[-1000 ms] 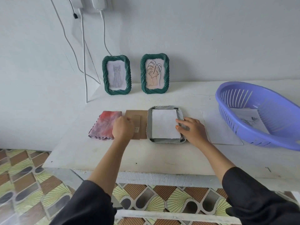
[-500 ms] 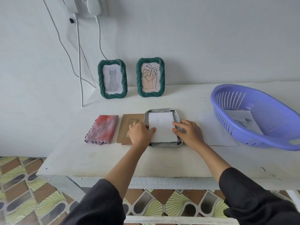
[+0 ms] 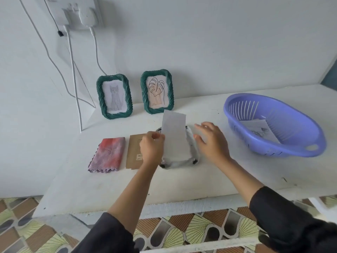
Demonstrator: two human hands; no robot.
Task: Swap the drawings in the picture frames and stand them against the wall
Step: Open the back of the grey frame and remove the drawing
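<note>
A grey frame (image 3: 182, 162) lies face down on the white table (image 3: 182, 179), its back removed. My left hand (image 3: 152, 148) pinches the left edge of a white paper sheet (image 3: 175, 136) and holds it tilted up out of the frame. My right hand (image 3: 211, 141) hovers just right of the frame with fingers spread, holding nothing. The brown cardboard backing (image 3: 134, 154) lies left of the frame. Two green frames stand against the wall: one with a cat drawing (image 3: 114, 96), one with a leaf drawing (image 3: 157, 92).
A folded red-purple cloth (image 3: 108, 154) lies left of the backing. A purple basket (image 3: 273, 125) with papers inside sits at the right. White cables (image 3: 74, 84) hang down the wall at the back left. The table's front edge is near me.
My left hand moved from the cardboard backing to the sheet and lifted its left side out of the frame. My right hand came off the frame's right edge and opened.
</note>
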